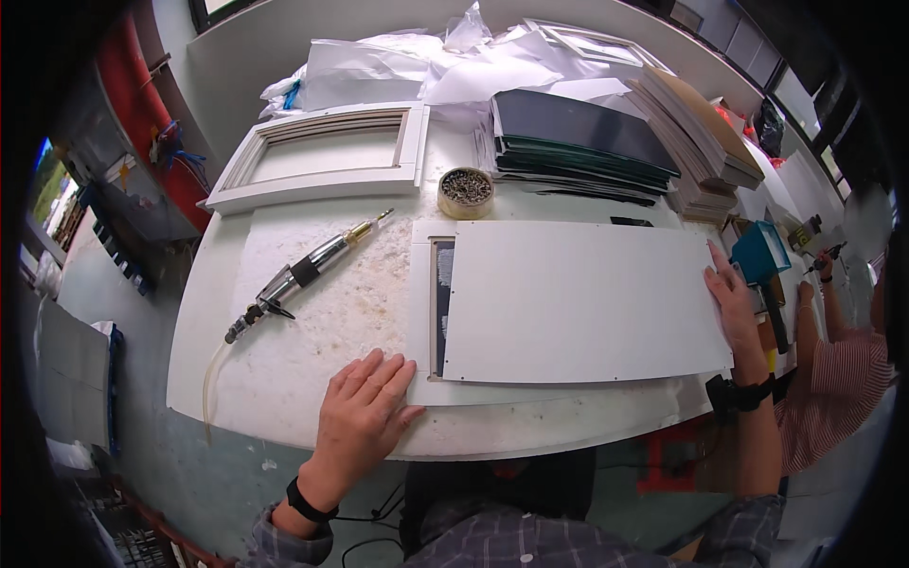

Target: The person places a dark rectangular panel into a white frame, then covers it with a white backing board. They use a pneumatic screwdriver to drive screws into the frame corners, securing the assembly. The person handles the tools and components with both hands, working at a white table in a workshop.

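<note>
A flat white panel (578, 303) with small holes along its edges lies over a white frame (420, 312). It sits shifted to the right, so a dark strip (442, 308) shows inside the frame's left side. My right hand (731, 298) grips the panel's right edge, fingertips on top; the thumb is hard to make out. At the frame's near left corner, my left hand (365, 407) rests flat with its fingers stretched out. Left of the frame, a pneumatic screwdriver (308, 270) with a hose lies on the table.
Behind stand a round tin of screws (466, 192), stacked white frames (322, 156), a pile of dark panels (582, 142) and stacked boards (696, 133). White wrapping sheets (426, 71) lie at the back. On the right are a blue container (760, 254) and another person's arm (808, 331).
</note>
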The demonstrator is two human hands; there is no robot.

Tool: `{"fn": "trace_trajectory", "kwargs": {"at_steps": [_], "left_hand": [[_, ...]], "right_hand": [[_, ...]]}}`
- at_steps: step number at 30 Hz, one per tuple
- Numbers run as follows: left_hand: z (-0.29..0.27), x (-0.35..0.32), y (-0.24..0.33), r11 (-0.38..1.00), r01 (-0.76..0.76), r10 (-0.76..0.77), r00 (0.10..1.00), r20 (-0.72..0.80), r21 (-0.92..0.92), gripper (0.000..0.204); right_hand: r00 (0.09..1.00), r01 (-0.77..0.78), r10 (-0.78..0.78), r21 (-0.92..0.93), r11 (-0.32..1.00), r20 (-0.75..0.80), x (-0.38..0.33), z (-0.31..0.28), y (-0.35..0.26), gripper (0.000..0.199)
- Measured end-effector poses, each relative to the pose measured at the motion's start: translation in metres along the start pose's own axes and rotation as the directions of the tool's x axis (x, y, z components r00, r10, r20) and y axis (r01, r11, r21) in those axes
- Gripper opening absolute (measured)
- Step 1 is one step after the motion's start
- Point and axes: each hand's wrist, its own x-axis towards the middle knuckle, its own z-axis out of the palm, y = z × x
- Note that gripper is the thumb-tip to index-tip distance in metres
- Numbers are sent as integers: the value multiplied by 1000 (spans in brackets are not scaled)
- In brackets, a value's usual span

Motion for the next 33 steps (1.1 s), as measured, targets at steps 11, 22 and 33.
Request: {"fn": "trace_trajectory", "kwargs": {"at_steps": [11,22,33], "left_hand": [[-1,4,-1,999,6,-6,1000,4,-41,66],[-4,5,-1,998,17,-16,1000,23,-64,64],[-5,5,1,997,17,-14,999,33,-78,65]], "right_hand": [[995,-16,15,6,1000,97,20,23,-11,63],[996,-1,3,-18,1000,93,26,35,-14,64],[996,31,-19,-138,990,83,34,34,-10,66]]}}
